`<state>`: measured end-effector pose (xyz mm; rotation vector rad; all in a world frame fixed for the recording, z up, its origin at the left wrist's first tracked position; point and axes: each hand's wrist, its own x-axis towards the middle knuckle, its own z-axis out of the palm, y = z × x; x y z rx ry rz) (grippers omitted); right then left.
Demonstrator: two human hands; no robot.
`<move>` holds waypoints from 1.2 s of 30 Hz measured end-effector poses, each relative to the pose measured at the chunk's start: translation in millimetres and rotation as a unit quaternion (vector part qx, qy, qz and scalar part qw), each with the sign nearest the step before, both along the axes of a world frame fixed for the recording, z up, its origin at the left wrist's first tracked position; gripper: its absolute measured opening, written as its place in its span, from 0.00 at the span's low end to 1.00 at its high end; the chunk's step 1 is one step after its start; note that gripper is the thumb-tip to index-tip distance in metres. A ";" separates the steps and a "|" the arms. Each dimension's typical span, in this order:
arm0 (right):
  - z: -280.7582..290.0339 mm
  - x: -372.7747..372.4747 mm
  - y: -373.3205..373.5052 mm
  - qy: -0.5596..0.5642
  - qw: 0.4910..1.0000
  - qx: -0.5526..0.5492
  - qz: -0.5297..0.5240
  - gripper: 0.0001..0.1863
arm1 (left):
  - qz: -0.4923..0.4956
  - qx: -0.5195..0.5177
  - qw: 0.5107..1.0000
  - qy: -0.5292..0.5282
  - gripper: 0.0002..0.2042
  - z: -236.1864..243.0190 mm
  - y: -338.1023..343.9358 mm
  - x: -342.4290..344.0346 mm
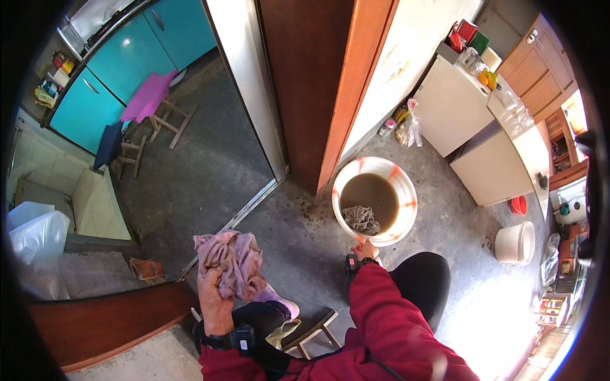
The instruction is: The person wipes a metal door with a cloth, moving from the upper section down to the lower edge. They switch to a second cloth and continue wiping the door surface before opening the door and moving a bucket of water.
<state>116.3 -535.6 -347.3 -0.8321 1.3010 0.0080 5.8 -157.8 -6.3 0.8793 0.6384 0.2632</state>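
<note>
My left hand (pixel 216 306) is closed around a crumpled, stained pink cloth (pixel 234 259), lifted over the floor near the doorway. At the near rim of a white basin with red-orange streaks (pixel 408 204), my right hand (pixel 366 250) has its fingers against the edge and seems to grip it; part of the hand is hidden by the sleeve and wristband. Murky brown water (pixel 379 190) fills the lower part of the basin. A wet grey rag (pixel 361 220) lies bunched in that water on the near-left side, apart from both hands.
A metal door track (pixel 249 208) crosses the floor beside a brown door (pixel 308 82). Pink (pixel 150 96) and blue stools stand by turquoise cabinets (pixel 130 54). To the right are a white bucket (pixel 516 244) and a white counter (pixel 492 171). A low wooden stool (pixel 312 331) sits near my legs.
</note>
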 end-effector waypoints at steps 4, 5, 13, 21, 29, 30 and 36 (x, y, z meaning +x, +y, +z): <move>-13.0 -13.4 2.2 -0.036 0.998 0.030 0.036 0.12 | -0.008 -0.009 1.000 0.010 0.26 0.8 -4.7 4.0; -13.1 -17.9 7.5 -0.050 0.998 0.032 0.038 0.12 | -0.017 0.005 1.000 0.018 0.26 1.7 -6.0 5.9; 6.4 -69.5 66.4 -0.032 0.994 0.102 0.023 0.12 | -0.105 -0.018 0.994 -0.034 0.24 -17.7 -43.0 25.5; 12.3 -113.2 95.8 0.011 0.983 0.171 0.069 0.15 | -0.149 -0.047 0.976 0.149 0.16 -106.3 -86.4 35.1; -1.7 -90.6 27.3 0.063 0.905 0.068 0.416 0.17 | -0.156 -0.122 0.948 0.250 0.12 -171.0 -113.5 26.6; -4.3 -68.9 11.7 0.035 0.881 -0.064 0.468 0.15 | -0.167 -0.136 0.946 0.241 0.11 -177.5 -116.6 27.0; 19.6 69.2 -58.5 0.072 0.748 -0.607 0.257 0.28 | -0.177 -0.233 0.926 0.238 0.12 -214.6 -137.2 26.6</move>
